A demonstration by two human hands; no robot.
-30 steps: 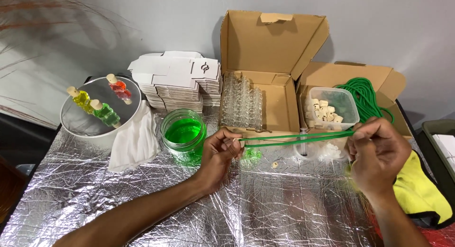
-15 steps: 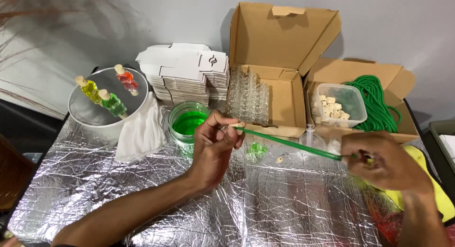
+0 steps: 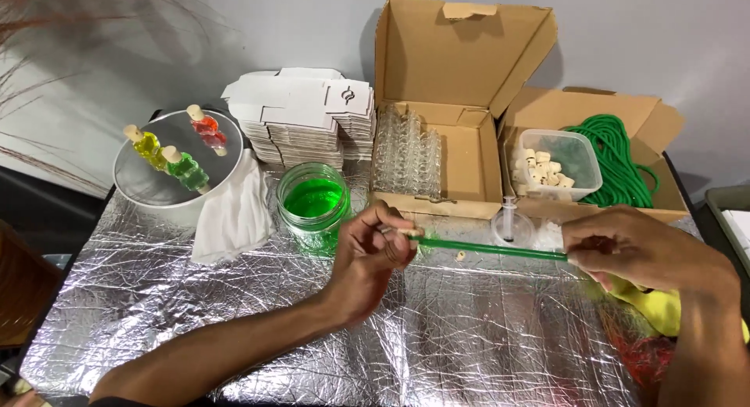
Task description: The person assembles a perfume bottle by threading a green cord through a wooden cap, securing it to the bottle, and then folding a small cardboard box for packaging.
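Both hands hold one green cord between them, and I see it stretched straight across the middle of the frame. My left hand (image 3: 375, 251) pinches the left end of the green cord (image 3: 492, 249) between thumb and fingers, and something small and pale sits just at that pinch; I cannot tell what it is. My right hand (image 3: 633, 247) is closed around the other end, at the right of the frame, with the fingers curled over it.

Compared with one second ago, the cord is changed. Then it looked like two strands, a long loop held level and higher, near the boxes. Half a second ago it already slanted down to the right. Now it reads as a single tight line, only a little tilted, and it hangs above the foil-covered table (image 3: 234, 313), lower in the frame. My judgement is that the cord was pulled taut and brought closer to me, so the work on its left end is in hand.

Behind the cord stands the jar of green liquid (image 3: 314, 204), just left of my left hand. A bundle of the same green cord (image 3: 613, 161) lies in the cardboard box (image 3: 625, 114) at upper right, beside the clear tub of small corks (image 3: 558, 163).
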